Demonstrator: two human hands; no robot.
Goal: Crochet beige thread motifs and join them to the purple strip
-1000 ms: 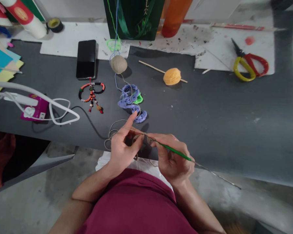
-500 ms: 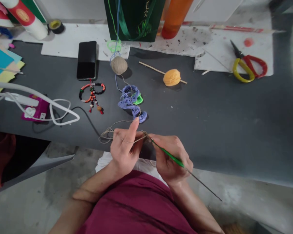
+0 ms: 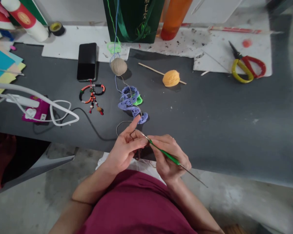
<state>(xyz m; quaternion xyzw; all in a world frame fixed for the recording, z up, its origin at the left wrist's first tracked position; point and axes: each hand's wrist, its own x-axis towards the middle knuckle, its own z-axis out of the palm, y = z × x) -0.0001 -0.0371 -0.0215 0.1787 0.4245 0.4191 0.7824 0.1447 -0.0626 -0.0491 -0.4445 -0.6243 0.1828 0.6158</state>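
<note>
My right hand grips a crochet hook with a green handle, its metal tip pointing up and left at my left hand's fingers. My left hand pinches thin beige yarn between thumb and fingers, the index finger stretched out. Any small stitched piece at the fingertips is mostly hidden. Just beyond lies a curled purple-blue crocheted strip, with a bright green bit beside it. A beige yarn ball sits further back, its strand trailing over the strip.
Around the dark table lie a phone, a beaded bracelet, a yellow yarn bundle on a stick, scissors and a purple plug adapter with white cables. A green bag and an orange bottle stand behind.
My left thumb has come down against the fingers near the hook tip, and the index finger now points up. The loose yarn loops left of that hand no longer show.
</note>
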